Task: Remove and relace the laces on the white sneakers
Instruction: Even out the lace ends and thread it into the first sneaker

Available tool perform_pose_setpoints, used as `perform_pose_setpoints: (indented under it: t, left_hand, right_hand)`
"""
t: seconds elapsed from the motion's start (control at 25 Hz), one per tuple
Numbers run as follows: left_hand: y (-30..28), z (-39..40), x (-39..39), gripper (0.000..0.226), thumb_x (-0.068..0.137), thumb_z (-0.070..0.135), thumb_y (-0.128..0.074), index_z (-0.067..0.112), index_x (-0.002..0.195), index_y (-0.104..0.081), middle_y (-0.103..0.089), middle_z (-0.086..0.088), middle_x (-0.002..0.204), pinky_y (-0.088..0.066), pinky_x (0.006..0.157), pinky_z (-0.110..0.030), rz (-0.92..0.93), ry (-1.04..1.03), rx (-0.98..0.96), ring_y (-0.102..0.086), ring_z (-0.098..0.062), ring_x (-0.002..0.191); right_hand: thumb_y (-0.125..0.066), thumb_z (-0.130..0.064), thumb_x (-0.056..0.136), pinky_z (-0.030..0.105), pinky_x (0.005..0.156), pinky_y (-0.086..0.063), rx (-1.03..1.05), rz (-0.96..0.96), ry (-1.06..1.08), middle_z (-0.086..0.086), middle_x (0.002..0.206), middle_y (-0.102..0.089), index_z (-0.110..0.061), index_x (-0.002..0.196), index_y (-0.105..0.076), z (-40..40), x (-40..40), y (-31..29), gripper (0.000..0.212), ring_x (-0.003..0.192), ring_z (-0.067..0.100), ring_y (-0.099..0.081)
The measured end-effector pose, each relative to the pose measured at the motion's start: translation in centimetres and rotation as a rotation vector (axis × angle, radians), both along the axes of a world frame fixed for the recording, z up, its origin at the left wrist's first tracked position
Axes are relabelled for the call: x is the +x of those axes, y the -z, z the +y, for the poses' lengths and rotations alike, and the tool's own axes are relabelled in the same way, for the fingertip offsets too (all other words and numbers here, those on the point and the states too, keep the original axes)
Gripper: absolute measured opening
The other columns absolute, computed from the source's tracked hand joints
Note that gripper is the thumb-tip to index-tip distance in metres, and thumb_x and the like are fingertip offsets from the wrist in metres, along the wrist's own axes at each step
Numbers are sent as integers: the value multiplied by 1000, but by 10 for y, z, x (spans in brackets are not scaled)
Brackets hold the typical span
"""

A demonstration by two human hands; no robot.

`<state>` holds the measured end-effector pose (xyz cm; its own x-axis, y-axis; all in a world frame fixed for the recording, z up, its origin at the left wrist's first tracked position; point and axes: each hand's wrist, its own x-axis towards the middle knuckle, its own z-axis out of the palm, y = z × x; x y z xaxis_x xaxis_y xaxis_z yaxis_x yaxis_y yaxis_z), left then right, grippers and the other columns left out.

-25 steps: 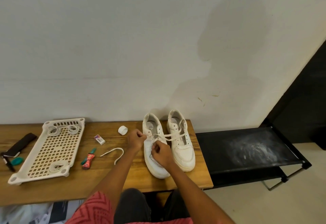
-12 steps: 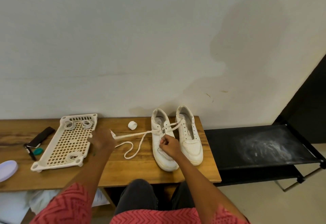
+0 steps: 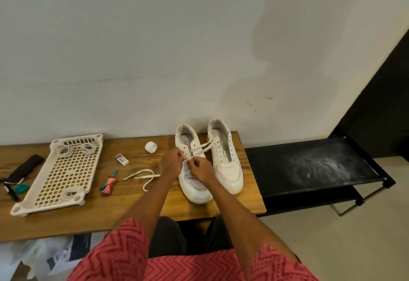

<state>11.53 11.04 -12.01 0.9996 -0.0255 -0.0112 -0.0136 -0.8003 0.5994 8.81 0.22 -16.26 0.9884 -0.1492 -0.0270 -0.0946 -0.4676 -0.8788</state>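
Both hands sit close together over the near sneaker [image 3: 194, 183] on the counter [image 3: 132, 210]: the left hand [image 3: 171, 163] and right hand [image 3: 200, 169] each pinch its lace [image 3: 204, 148], apparently to work it through an eyelet. The lace's free ends trail away from the hands on both sides, one across the second sneaker [image 3: 225, 163] just beyond the right hand, the other looping on the counter beside the left wrist, keeping slack clear of the eyelets.

wall [image 3: 155, 37]: pale, stained | wooden table [image 3: 88, 214] | black rack [image 3: 309, 170] | beige floor [image 3: 332, 247]

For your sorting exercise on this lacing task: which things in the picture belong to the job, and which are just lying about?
Belongs to the job:
left sneaker
right sneaker
lace
left hand
right hand

Lying about:
white tray
eraser
white cap
red tube
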Motion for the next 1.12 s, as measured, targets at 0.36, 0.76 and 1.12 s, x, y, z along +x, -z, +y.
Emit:
perform_pose_setpoints:
  t: [0.36,0.76,1.12]
  left_hand:
    - [-11,111,17,30,98,8,-41,-1,125,-52,-54,-17,129,-42,97,-36,121,-269,502,-52,-28,120]
    - [-6,47,20,21,89,20,-61,7,105,-63,-65,-6,105,-41,72,-26,17,71,-45,-59,-19,94]
    - [7,19,26,19,79,23,-74,7,89,-68,-67,-4,87,-48,69,-27,-6,126,-240,-60,-16,80]
  right_hand:
    - [-54,-18,94,25,55,-36,21,-55,23,9,64,-52,-14,61,-44,1,-6,5,34,63,20,-50]
    - [-55,-16,93,27,55,-37,62,-106,37,8,60,-51,-6,65,-52,1,-9,8,30,59,17,-47]
    - [-56,-16,93,11,50,-31,33,-184,42,-9,54,-45,-12,67,-51,4,-15,7,27,50,5,-41]
